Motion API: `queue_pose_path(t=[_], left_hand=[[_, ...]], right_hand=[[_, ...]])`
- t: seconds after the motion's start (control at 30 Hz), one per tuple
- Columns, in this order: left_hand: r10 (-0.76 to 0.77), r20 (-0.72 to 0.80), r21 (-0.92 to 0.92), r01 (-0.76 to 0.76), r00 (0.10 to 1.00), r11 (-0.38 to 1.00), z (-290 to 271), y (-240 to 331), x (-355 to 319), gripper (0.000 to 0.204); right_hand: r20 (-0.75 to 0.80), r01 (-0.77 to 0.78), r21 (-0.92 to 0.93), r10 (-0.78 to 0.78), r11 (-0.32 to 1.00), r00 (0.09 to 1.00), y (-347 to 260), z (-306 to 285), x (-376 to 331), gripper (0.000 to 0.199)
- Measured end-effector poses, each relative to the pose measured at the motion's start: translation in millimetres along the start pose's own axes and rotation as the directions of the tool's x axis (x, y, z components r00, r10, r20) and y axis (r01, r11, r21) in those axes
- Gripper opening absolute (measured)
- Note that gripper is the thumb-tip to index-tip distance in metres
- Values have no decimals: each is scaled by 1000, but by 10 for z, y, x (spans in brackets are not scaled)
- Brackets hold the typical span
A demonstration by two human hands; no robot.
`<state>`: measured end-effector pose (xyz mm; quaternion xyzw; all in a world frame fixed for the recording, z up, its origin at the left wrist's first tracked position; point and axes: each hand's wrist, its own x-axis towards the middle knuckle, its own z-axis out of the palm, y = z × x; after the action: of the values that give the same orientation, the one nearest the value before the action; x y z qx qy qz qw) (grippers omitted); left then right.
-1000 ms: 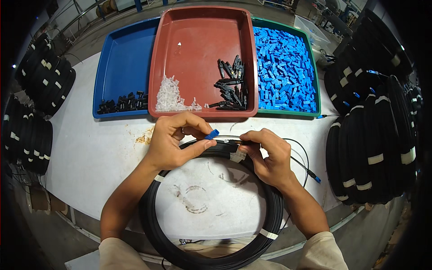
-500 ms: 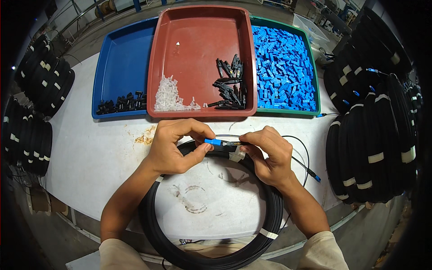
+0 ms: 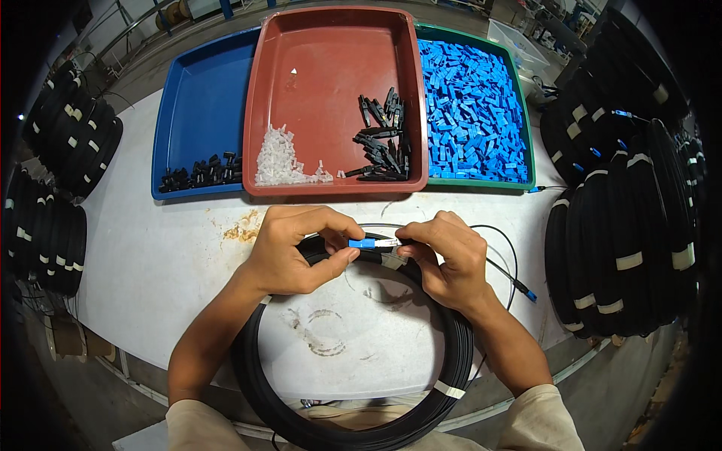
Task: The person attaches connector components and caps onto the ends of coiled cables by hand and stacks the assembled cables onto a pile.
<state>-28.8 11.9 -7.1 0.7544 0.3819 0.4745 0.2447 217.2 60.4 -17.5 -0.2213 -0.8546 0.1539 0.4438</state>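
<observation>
Between my two hands, above the far side of a coil of black cable [image 3: 245, 353], is a fibre-optic connector. Its blue housing [image 3: 364, 243] is pinched between the thumb and forefinger of my left hand [image 3: 301, 252]. A whitish connector body [image 3: 387, 243] sticks out of the housing on the right. My right hand [image 3: 450, 255] is closed with its fingertips on the right end of that body, which they partly hide. The coil carries white tape bands and lies against my front. Another cable end with a blue connector [image 3: 531, 296] rests right of my right hand.
At the back, a red tray [image 3: 331, 68] holds clear plastic pieces and black connector parts. A blue tray [image 3: 203, 90] holds black pieces, and a green tray [image 3: 532, 161] holds many blue housings. Cable coils are stacked at left [image 3: 56, 248] and right [image 3: 617, 255].
The connector has turned in my fingers: a whitish face shows where a dark and golden part was. The blue housing has shifted slightly right. My hands stay in nearly the same place.
</observation>
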Motion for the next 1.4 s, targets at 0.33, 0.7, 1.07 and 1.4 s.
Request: queue_pose_path(t=[0.33, 0.7, 1.07, 1.4], left_hand=[[10, 28, -5, -10, 1000, 1000, -20, 64, 7, 20], [45, 25, 28, -45, 999, 999, 11, 37, 51, 19], [134, -84, -35, -137, 987, 990, 29, -72, -28, 73], [87, -11, -158, -87, 996, 984, 20, -8, -7, 73]], right_hand=[[-6, -47, -89, 47, 995, 999, -25, 23, -9, 33], [54, -60, 5, 59, 998, 997, -48, 32, 2, 26], [50, -107, 0, 107, 994, 993, -64, 13, -14, 20], [51, -175, 104, 171, 979, 984, -199, 19, -29, 15]])
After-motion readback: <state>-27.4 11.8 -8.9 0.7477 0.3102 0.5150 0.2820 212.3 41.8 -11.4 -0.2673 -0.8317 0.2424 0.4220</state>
